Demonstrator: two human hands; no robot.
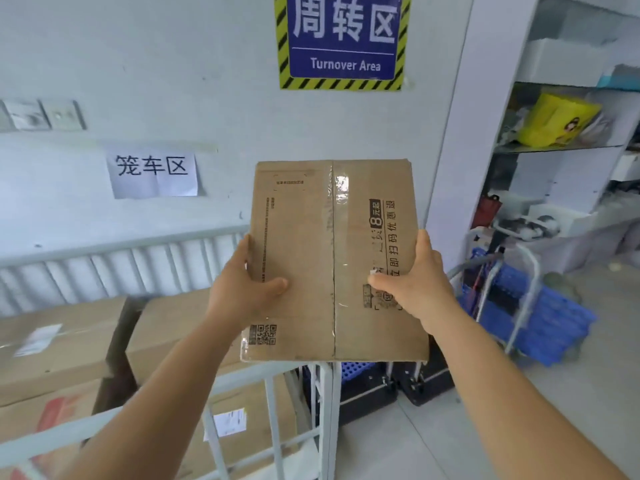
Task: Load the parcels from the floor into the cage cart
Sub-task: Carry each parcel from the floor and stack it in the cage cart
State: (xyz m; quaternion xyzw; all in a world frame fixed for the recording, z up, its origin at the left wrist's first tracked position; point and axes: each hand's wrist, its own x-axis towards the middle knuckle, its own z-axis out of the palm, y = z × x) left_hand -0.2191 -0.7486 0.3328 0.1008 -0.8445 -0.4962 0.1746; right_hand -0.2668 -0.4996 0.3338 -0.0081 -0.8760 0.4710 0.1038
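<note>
Parcel: while both hands grip it, the flat brown taped cardboard box (334, 261) hangs above the white metal cage cart (322, 393), long axis pointing away.
Hands: left hand (242, 289) and right hand (412, 282) clamp opposite edges, thumbs on top.
Cart: apparently lower left.

blue wall sign (343, 39) "周转区 Turnover Area", paper notice (154, 174) "笼车区"

What I can't make out
My fingers are hidden behind the parcel (332, 258); the cage cart (322, 393) runs off the bottom edge, its boxes (62, 344) are blurred, and the label (228, 424) print is unreadable
</note>
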